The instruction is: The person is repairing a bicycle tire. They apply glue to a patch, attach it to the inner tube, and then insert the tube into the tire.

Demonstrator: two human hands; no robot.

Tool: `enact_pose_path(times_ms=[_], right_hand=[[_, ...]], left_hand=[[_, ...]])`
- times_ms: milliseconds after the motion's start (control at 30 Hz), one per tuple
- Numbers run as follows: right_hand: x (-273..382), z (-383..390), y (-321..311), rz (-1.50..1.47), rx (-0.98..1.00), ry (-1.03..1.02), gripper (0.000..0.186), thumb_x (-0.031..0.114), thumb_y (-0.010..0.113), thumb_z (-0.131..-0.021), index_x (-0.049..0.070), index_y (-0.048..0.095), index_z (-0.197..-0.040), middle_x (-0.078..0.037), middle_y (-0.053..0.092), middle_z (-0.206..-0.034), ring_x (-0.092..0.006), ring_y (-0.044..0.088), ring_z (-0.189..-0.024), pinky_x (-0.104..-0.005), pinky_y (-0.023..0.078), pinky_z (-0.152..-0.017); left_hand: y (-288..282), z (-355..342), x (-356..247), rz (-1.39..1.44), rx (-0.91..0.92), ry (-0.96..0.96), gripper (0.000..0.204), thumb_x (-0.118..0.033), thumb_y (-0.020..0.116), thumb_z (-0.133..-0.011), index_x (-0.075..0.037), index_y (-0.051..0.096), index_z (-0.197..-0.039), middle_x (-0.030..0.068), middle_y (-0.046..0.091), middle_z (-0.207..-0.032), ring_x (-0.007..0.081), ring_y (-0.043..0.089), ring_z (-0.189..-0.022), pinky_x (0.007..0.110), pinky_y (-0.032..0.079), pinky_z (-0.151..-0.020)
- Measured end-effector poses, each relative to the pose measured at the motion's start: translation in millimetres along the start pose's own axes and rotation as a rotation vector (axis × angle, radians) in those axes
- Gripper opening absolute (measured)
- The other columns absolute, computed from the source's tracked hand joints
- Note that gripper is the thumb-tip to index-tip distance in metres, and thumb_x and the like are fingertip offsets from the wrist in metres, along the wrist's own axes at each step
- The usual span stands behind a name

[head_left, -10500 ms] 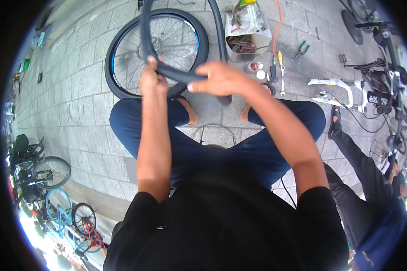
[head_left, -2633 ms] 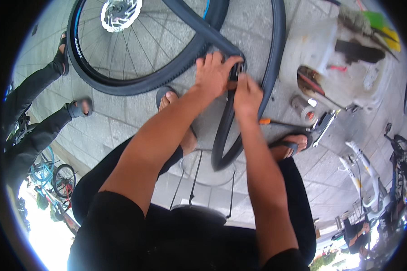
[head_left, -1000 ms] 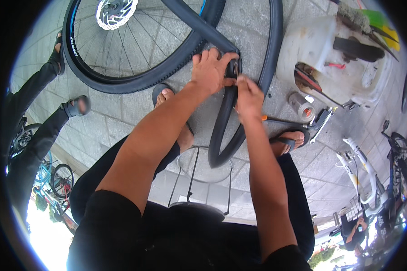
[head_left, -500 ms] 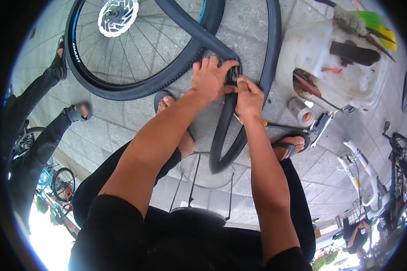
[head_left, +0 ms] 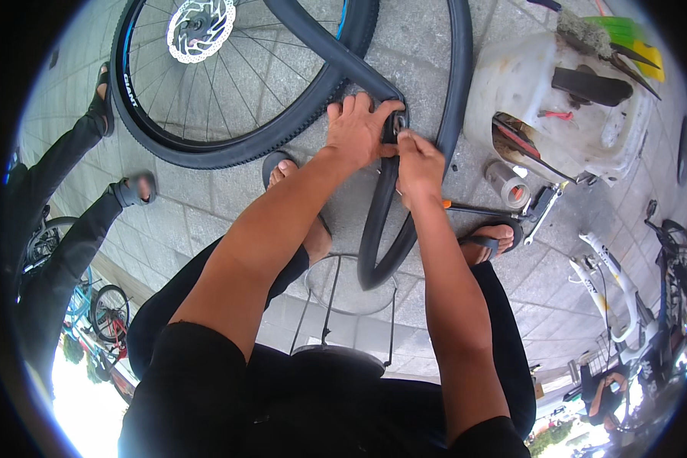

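Observation:
A black bicycle inner tube (head_left: 375,229) lies bent in a narrow loop in front of me. My left hand (head_left: 356,131) grips it from the left, with its thumb and a finger pressing on either side of a short stretch. At the same stretch, my right hand (head_left: 420,168) has its thumb and fingers pinched together against the tube. Whatever small piece may be between these right fingers is hidden. Just beyond my left hand lies a bicycle wheel (head_left: 206,158) with a black tire and a silver disc rotor (head_left: 179,32); part of the tube crosses over it.
A cut-open white plastic container (head_left: 514,72) holding tools stands at the right. Beside it are a clear jar (head_left: 504,182), a wrench (head_left: 540,221) and a black rod with an orange end (head_left: 477,210). Another person's legs (head_left: 65,145) are at the left; a white bicycle frame (head_left: 622,286) lies right.
Both hands stay at the same stretch of tube; the right fingers have shifted slightly. The view has moved a little.

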State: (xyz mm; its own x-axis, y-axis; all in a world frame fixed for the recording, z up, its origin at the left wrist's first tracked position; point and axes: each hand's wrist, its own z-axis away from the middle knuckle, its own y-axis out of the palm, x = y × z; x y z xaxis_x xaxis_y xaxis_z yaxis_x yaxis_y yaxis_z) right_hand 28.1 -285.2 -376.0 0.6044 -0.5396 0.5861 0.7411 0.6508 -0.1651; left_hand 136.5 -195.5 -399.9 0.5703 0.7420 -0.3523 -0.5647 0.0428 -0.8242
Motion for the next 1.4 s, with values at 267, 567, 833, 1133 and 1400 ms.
enact_pose_path(times_ms=[267,567,833,1133,1400], right_hand=[[0,1,-15,0.153,-0.008,0.008,0.03,0.024,0.066,-0.107,0.001,0.08,-0.12,-0.002,0.069,-0.082,-0.0094,0.06,-0.078,-0.0301,0.051,-0.071],[-31,-17,-13,0.098,-0.083,-0.165,0.03,0.029,0.069,-0.106,0.005,0.08,-0.121,-0.001,0.066,-0.08,-0.0101,0.053,-0.065,-0.0311,0.043,-0.057],[-13,-15,-13,0.066,-0.025,0.005,0.034,0.026,0.069,-0.106,-0.001,0.078,-0.124,-0.005,0.073,-0.089,-0.0122,0.065,-0.083,-0.0306,0.054,-0.078],[-8,-7,-1,-0.012,0.009,0.07,0.032,0.03,0.072,-0.104,0.005,0.08,-0.124,0.001,0.064,-0.073,-0.0075,0.048,-0.055,-0.0295,0.04,-0.048],[37,50,-82,0.099,-0.16,-0.307,0.028,0.02,0.07,-0.106,-0.002,0.079,-0.121,-0.003,0.076,-0.098,-0.0096,0.064,-0.085,-0.0284,0.054,-0.078]], left_hand=[[0,0,-2,-0.012,0.018,-0.014,0.085,-0.052,0.092,-0.076,-0.041,0.055,-0.152,0.0102,0.054,-0.125,0.0316,0.051,-0.123,0.048,0.035,-0.101],[6,1,2,-0.027,-0.033,0.019,0.088,-0.054,0.092,-0.076,-0.043,0.052,-0.154,0.0107,0.053,-0.122,0.0326,0.052,-0.12,0.051,0.036,-0.101],[7,2,1,-0.039,-0.036,0.02,0.086,-0.054,0.091,-0.075,-0.043,0.053,-0.152,0.0096,0.054,-0.121,0.0327,0.052,-0.118,0.051,0.037,-0.1],[7,1,2,-0.041,0.008,-0.002,0.086,-0.055,0.092,-0.075,-0.041,0.054,-0.151,0.0094,0.055,-0.125,0.0325,0.051,-0.123,0.05,0.036,-0.102],[5,6,-6,0.096,-0.101,0.072,0.073,-0.046,0.088,-0.083,-0.032,0.056,-0.147,0.0102,0.06,-0.123,0.0312,0.055,-0.124,0.048,0.037,-0.101]])
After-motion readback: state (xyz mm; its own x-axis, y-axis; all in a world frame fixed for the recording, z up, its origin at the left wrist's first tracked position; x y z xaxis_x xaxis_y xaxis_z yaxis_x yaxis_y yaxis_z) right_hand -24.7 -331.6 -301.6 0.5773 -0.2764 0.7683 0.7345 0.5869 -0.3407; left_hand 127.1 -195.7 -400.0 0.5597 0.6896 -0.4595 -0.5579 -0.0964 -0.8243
